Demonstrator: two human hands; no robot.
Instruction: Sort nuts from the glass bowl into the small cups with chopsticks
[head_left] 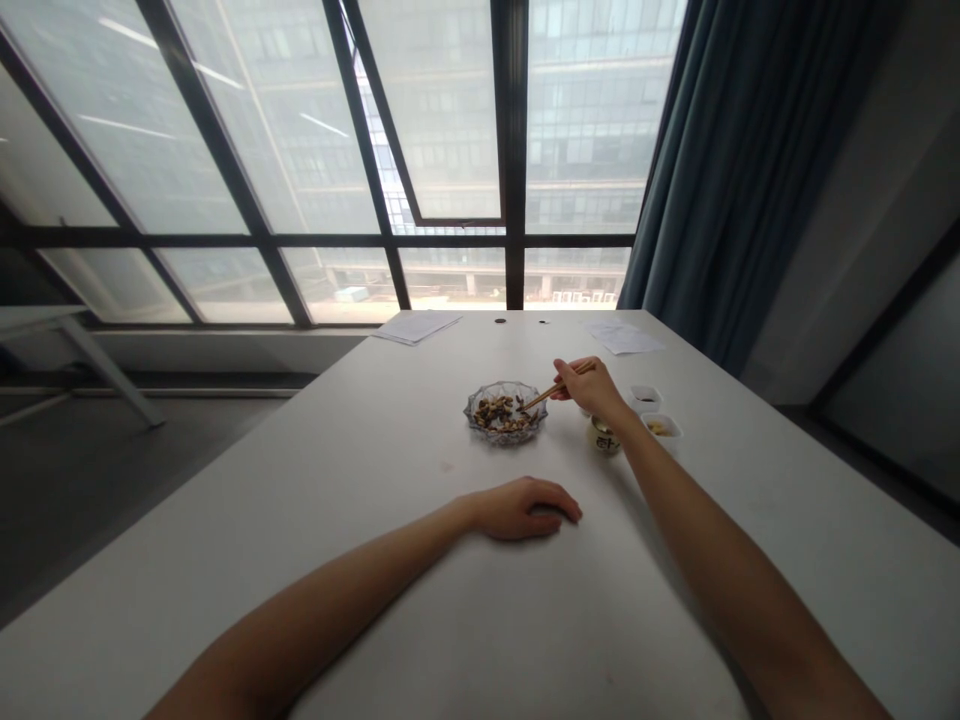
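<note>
My right hand is closed around a pair of wooden chopsticks. Their tips reach down into a clear, faceted glass bowl and touch or nearly touch the small brown pieces in it; what kind of food they are I cannot tell. Nothing visible is pinched between the tips. Flat on the table in front of the bowl, my left hand rests palm down with its fingers stretched out, holding nothing. A small cream cup with dark lettering stands just below my right wrist, partly hidden by the forearm.
Right of my right forearm are two small clear plastic boxes, one with yellowish pieces, the other with something dark. Papers lie at the far left of the white table, and more papers at the far right. Windows and a blue curtain stand behind.
</note>
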